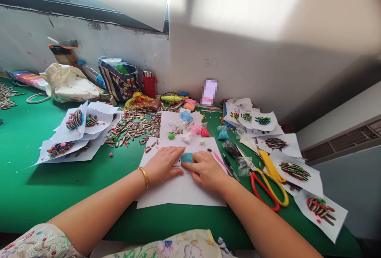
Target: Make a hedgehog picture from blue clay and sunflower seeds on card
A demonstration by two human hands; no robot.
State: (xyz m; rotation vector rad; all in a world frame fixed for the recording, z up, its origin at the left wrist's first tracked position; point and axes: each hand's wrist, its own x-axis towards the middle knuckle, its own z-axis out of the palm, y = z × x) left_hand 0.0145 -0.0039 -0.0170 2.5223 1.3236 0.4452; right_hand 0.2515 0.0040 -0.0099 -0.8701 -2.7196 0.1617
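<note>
White paper (166, 194) lies on the green table in front of me. My left hand (165, 163) rests flat on it, fingers stretched out and holding nothing. A flattened patch of blue clay (187, 157) sits on the paper between my hands. My right hand (207, 169) touches the patch's lower right edge, its index finger extended and the other fingers bent. A small white piece with a dark dot (177, 162) shows beside my left fingers. Several sunflower seeds (151, 146) and a green clay ball (202, 142) lie on the paper's upper part.
Red-handled and yellow-handled scissors (264, 184), a pink tool (222, 162) and a pen (230, 166) lie at the right. Seed-decorated papers are at the left (98, 147) and right (321, 210). Behind are a seed pile (137, 125), clay bags, a red bottle (149, 85) and a phone (209, 92).
</note>
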